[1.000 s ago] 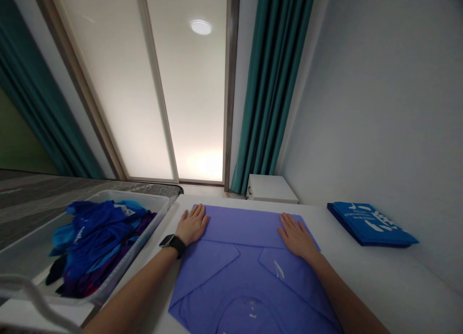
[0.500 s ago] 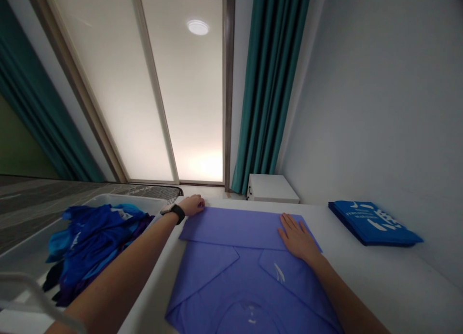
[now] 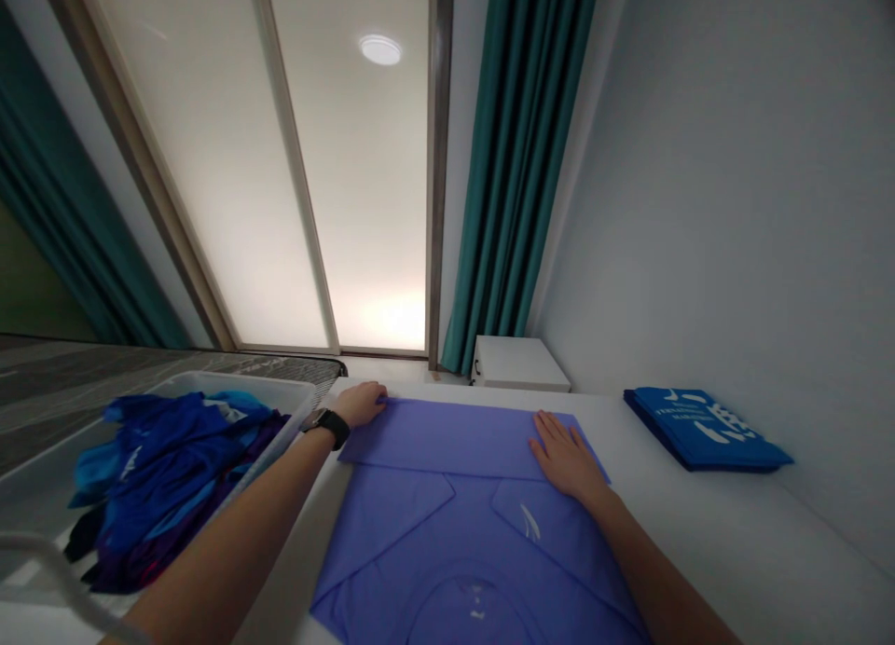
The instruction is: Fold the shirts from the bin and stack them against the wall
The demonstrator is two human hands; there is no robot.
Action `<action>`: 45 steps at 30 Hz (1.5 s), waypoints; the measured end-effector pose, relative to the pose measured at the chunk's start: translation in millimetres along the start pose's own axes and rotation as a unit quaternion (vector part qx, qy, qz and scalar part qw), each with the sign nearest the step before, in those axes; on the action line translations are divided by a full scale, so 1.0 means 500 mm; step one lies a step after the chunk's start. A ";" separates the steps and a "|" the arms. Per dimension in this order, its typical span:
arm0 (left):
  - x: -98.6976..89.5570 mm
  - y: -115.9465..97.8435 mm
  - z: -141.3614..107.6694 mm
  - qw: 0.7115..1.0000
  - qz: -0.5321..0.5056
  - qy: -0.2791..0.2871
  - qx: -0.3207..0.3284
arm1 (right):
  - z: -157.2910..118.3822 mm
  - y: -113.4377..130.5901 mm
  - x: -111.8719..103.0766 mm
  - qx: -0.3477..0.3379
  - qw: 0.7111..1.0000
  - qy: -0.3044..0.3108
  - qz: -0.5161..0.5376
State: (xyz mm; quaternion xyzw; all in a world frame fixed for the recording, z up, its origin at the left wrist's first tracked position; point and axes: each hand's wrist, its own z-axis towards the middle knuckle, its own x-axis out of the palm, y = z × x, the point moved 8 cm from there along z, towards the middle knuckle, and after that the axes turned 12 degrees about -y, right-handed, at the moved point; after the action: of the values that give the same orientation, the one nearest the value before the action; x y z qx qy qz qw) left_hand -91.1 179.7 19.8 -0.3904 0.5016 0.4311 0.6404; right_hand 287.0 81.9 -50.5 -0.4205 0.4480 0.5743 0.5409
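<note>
Shirt (image 3: 454, 542), purple and folded, lay flat on the white table (image 3: 706, 542), its far end just inside the table's far edge and its left side nearer the table's left edge than its right. The near end ran out of view, so you could not see the table's near edge there. A straight band crossed the far part of the fabric, two slanting folds showed below it, and a small white mark sat on the right one. Your left hand (image 3: 360, 405), with a dark watch (image 3: 326, 427) on its wrist, was at the shirt's far left corner, close to the table's far left corner. Its fingers were curled at the fabric; whether they pinched it, I cannot tell. Your right hand (image 3: 570, 456) rested palm down on the band near the shirt's far right corner, fingers stretched out, grasping nothing. Along the table's right edge, beside the wall (image 3: 741, 207), lay a folded blue cloth (image 3: 708, 429) with white print, well apart from your right hand. Beside the table's left edge you had a pale bin (image 3: 306, 391) with blue and purple clothes (image 3: 168, 468) heaped in it. Beyond the table's far edge stood a white cabinet (image 3: 518, 362) and a green curtain (image 3: 524, 170).
</note>
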 end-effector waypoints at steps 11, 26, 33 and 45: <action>0.025 0.016 0.006 0.999 -0.030 -0.010 0.008 | 0.075 -0.074 -0.041 -0.021 0.999 0.002 0.041; 0.016 0.037 0.055 0.994 -0.074 0.066 0.040 | 0.193 -0.078 -0.046 -0.058 0.977 0.167 0.120; 0.013 0.027 0.076 0.998 -0.034 0.045 0.020 | 0.230 -0.073 -0.043 -0.062 0.989 0.124 0.049; -0.004 -0.012 0.078 0.998 0.011 0.036 -0.041 | 0.218 -0.050 -0.062 -0.017 0.997 0.074 -0.023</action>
State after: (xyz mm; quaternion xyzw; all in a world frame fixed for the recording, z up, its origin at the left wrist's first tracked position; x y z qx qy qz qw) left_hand -73.5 214.0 29.6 -0.4257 0.5104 0.4442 0.6008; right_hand 314.2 180.4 4.9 -0.4811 0.4677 0.5364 0.5120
